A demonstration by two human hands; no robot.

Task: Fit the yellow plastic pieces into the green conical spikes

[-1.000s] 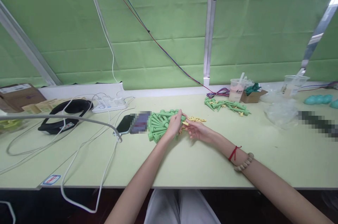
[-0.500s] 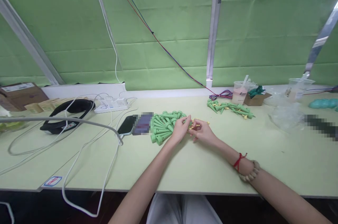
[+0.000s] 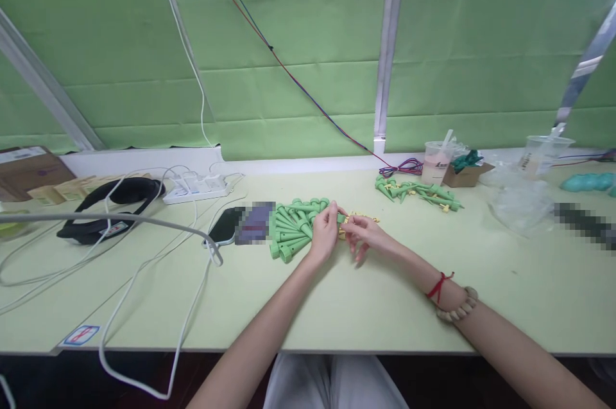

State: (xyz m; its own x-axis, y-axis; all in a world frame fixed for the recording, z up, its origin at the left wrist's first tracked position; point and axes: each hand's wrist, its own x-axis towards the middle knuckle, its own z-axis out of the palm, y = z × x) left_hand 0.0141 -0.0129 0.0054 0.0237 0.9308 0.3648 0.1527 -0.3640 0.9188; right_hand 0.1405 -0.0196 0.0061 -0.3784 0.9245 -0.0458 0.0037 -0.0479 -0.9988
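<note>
My left hand (image 3: 326,230) is closed at the right side of a pile of green cone-shaped plastic spikes (image 3: 291,229), with a bit of green showing between its fingers. Thumb and fingertips of my right hand (image 3: 368,234) pinch together just beside it, at a small yellow plastic piece (image 3: 342,234). Most of what both hands hold is hidden by the fingers. More small yellow pieces (image 3: 374,219) lie on the table right behind my right hand. A second group of green spikes, some with yellow parts fitted (image 3: 418,192), lies farther back to the right.
Left of the pile lie a phone (image 3: 226,227) and a blurred dark item (image 3: 256,223). White cables (image 3: 185,306), a power strip (image 3: 196,191) and a black headband-like device (image 3: 110,210) take up the left. Plastic cups (image 3: 436,164), a small box (image 3: 466,176) and clear bags (image 3: 517,207) stand back right.
The view has shifted slightly. My hands stay close together over the same spot; my right hand's lower fingers have spread a little and its fingertips have moved nearer my left hand.
</note>
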